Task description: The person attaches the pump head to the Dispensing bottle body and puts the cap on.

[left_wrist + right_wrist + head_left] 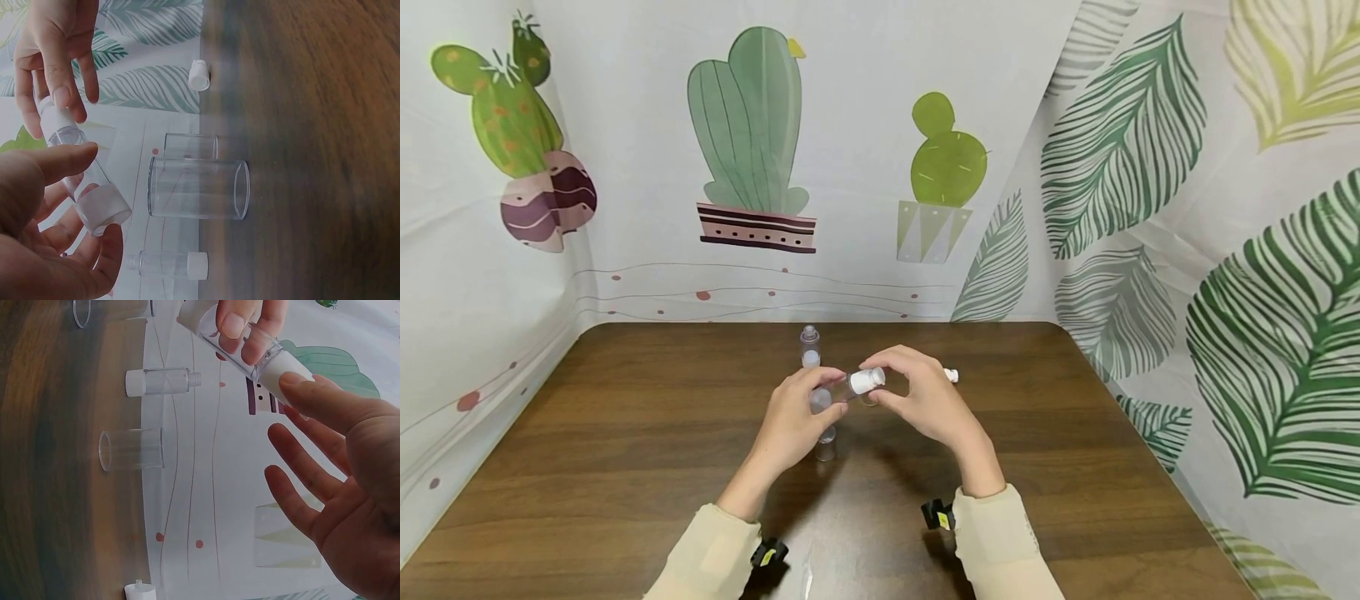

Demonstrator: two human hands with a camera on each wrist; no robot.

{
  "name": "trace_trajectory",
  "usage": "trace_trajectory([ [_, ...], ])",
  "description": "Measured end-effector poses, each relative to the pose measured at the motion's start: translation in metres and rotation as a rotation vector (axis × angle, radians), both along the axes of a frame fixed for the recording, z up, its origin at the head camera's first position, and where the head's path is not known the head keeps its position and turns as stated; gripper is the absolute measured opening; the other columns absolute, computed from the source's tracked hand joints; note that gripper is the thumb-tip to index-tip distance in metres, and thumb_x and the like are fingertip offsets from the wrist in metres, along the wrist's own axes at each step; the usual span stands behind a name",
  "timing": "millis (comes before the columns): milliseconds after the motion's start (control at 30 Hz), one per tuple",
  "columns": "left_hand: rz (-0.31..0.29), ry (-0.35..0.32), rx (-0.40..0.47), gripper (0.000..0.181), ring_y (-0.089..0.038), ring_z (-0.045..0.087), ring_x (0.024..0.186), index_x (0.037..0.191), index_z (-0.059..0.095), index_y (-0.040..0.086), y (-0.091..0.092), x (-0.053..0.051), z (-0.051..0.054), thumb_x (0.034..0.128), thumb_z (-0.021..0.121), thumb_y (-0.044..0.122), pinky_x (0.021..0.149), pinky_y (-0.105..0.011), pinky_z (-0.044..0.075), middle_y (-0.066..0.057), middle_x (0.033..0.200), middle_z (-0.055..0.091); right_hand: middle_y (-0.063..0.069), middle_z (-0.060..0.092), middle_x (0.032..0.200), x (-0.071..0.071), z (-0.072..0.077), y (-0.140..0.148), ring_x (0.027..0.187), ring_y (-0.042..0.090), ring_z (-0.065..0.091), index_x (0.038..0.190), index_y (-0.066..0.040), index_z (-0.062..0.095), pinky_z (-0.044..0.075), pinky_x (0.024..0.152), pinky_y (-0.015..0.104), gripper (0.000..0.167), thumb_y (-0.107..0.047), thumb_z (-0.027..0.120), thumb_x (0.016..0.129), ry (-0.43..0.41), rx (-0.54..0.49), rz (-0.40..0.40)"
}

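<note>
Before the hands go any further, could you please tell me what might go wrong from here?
First, the clear bottle is held above the table by the fingers of the left hand and right hand, so its smooth side might slip and it could drop.

Second, a clear cylinder and a second bottle stand upright nearby; a lowered hand or a falling bottle could knock them over.
</note>
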State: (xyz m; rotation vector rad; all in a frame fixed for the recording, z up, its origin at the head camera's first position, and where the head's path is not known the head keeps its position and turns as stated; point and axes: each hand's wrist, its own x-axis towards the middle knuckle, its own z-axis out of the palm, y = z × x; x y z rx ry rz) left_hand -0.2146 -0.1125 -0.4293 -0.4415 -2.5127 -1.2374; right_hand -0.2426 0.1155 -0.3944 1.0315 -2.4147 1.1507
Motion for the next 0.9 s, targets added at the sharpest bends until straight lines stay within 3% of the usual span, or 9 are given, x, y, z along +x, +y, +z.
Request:
trace_trajectory([
  [900,-0.008,0.024,0.000,0.040,-0.028,0.069,0.113,0.120,0.075,0.011,-0.0005,0.0003,-0.0002,0.0837,0.090,0.009,0.100,-0.053,0.050,-0.005,0.118,0.076,-0.009,0.073,0.104,0.0012,-0.0023,-0.0046,0.097,0.007,0.066,0.113,-0.016,0.077,0.055,0.087,0.035,0.026,-0.015,0.088,0.089,-0.015,0.039,-0.059],
])
